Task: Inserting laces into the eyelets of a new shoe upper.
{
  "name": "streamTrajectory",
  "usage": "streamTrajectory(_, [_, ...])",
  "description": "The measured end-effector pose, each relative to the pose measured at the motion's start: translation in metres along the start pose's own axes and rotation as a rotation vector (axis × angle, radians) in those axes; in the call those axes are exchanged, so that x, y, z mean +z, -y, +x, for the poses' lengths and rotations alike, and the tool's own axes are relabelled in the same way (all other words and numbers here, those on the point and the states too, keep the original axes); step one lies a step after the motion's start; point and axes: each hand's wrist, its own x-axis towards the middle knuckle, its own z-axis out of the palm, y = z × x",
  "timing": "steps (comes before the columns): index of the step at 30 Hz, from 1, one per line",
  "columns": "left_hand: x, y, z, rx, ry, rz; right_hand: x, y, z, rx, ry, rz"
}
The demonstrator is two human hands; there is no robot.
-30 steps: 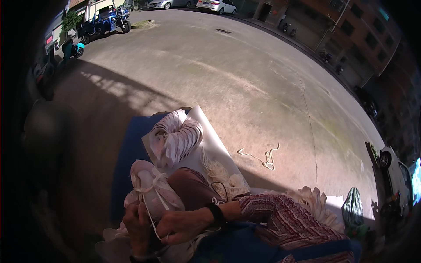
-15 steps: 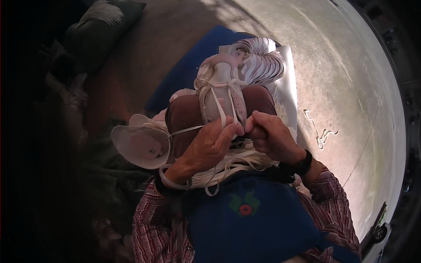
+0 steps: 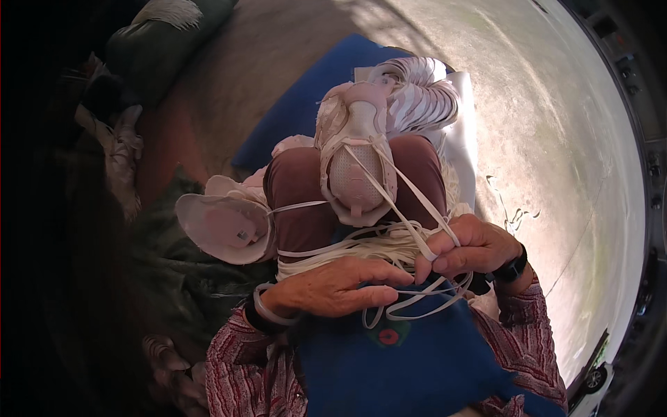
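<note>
On my lap, between my knees, lies a pale pink and white shoe upper (image 3: 356, 174) with a perforated panel. Two strands of white shoelace (image 3: 399, 201) run taut from its eyelets to my right hand (image 3: 472, 247), whose fingers are closed on them. My left hand (image 3: 340, 285) is beside it with fingers stretched and thumb apart, its tips close to loose lace ends. Behind the hands, a bundle of white laces (image 3: 347, 249) lies across my lap over a blue apron (image 3: 410, 368). Another pale shoe upper (image 3: 226, 226) rests by my left knee, a lace strand trailing from it.
A stack of striped pinkish shoe pieces (image 3: 424, 104) sits beyond my knees on a white sheet (image 3: 464, 132), beside a blue surface (image 3: 292, 104). A loose lace (image 3: 514, 215) lies on the floor to the right. Far left stands a dark green sack (image 3: 167, 52).
Both hands have come back toward me and the right hand has moved right, drawing the laces out long. The left hand has let its strand go and its fingers have straightened.
</note>
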Motion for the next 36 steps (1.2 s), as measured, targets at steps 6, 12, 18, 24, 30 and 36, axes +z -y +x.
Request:
streamTrajectory(6, [-0.044,0.015,0.023,-0.095,-0.574,-0.789,0.029,-0.023,0.049,-0.086,0.019,-0.602])
streamTrajectory(12, [-0.049,0.041,0.033,0.144,-0.589,-1.043,0.03,-0.035,0.067,0.007,0.062,-0.692])
streamTrajectory(18, [-0.039,0.03,0.005,-0.138,-0.747,-0.453,-0.009,-0.047,0.054,-0.107,-0.86,-1.008])
streamTrajectory(24, [-0.041,0.042,0.009,-0.076,-0.848,-0.551,-0.04,-0.063,0.087,-0.133,-0.862,-1.175])
streamTrajectory(30, [-0.041,0.042,0.005,-0.053,-0.836,-0.599,-0.054,-0.03,0.071,0.032,-0.738,-0.79])
streamTrajectory(36, [-0.039,0.038,0.004,-0.139,-0.821,-0.654,-0.088,-0.029,0.1,-0.403,-0.753,-1.173])
